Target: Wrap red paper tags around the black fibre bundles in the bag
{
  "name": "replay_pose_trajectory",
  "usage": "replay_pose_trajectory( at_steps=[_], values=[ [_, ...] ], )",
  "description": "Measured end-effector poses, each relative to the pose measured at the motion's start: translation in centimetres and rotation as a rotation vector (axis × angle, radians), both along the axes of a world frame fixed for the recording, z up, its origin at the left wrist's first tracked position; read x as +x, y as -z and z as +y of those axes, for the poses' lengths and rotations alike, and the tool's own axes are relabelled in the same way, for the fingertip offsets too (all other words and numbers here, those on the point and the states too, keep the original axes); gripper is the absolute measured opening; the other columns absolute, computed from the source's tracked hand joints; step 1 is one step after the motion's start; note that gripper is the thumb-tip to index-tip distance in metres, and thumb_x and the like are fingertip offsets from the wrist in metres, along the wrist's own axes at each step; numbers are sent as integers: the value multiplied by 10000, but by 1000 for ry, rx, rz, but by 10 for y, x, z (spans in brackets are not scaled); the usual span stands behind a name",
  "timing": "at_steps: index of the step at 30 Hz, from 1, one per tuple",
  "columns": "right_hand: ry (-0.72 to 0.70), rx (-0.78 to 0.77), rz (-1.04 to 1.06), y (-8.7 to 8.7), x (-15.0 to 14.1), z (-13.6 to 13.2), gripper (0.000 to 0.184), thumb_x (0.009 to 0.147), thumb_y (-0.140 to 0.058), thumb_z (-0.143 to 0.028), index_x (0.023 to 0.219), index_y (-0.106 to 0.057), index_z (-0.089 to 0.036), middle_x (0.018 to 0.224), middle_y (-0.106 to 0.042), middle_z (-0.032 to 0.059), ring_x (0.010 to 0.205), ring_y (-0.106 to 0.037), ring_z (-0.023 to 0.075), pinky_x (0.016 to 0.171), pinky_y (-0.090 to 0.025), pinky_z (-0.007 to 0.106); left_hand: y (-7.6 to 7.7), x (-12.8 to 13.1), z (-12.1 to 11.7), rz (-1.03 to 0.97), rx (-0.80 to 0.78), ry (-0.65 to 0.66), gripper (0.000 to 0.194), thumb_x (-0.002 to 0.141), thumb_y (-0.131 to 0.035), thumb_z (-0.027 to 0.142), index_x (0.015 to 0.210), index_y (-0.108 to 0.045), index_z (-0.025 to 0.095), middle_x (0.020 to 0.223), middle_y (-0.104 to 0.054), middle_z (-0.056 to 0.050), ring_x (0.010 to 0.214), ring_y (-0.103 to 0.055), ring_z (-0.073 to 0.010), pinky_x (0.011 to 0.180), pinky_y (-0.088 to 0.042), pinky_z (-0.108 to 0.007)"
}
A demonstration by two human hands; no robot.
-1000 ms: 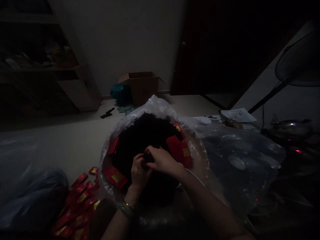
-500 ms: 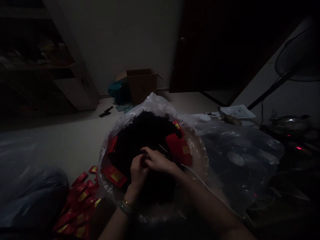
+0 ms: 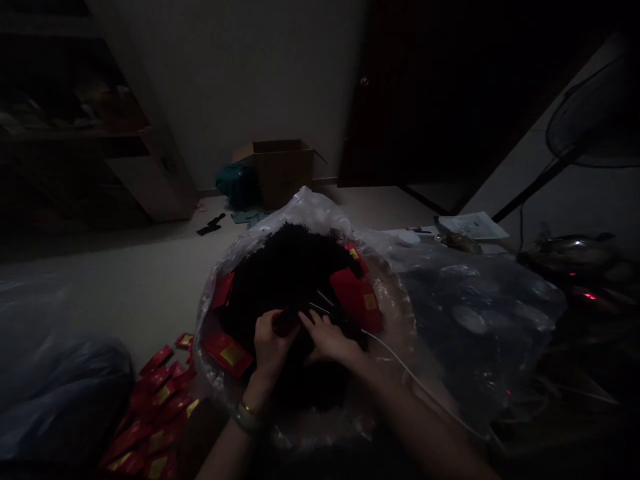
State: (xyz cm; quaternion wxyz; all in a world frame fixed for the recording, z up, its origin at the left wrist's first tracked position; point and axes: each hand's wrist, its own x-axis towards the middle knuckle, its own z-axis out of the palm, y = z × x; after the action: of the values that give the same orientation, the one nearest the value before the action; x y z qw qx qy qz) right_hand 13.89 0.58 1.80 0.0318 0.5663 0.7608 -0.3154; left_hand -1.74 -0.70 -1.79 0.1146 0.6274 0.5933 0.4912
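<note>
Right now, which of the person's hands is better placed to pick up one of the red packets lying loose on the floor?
Probably the left hand. It sits on the side of the clear bag where the red packets lie scattered. The right hand is deeper over the dark heap, farther from them.

No text, brand or number is legible. The small red paper packets carry gold square patches, and the white paper sheet faint print, both too dim to read.
</note>
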Motion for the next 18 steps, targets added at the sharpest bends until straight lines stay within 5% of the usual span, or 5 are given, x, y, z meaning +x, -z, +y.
replay_pose_trajectory(
  at_steps=[3,10,18],
  values=[
    [-5,92,-71,13,-23,1,1108,492,-835,-378,1429,-261,-229,1507,-136,225,1263,-310,448,907,-389,557,1,0,1,11,8,-2,319,680,-704,379,909,-581,194,843,-609,-51,784,-577,-229,686,-490,-366],
    [-67,226,-70,9,-28,0,473,722,-646,-318,1175,-564,-210,1167,-507,139,1030,-500,296,745,-475,373,0,-1,0,11,17,-22,338,666,-724,390,900,-571,200,845,-604,-48,788,-569,-231,697,-482,-364],
    [-49,237,-79,1,-6,3,312,750,-590,-184,1062,-600,-189,1017,-608,86,909,-594,217,732,-459,294,-1,0,-1,17,31,2,334,688,-709,391,916,-566,193,853,-613,-48,800,-569,-226,700,-478,-354]
  ],
)
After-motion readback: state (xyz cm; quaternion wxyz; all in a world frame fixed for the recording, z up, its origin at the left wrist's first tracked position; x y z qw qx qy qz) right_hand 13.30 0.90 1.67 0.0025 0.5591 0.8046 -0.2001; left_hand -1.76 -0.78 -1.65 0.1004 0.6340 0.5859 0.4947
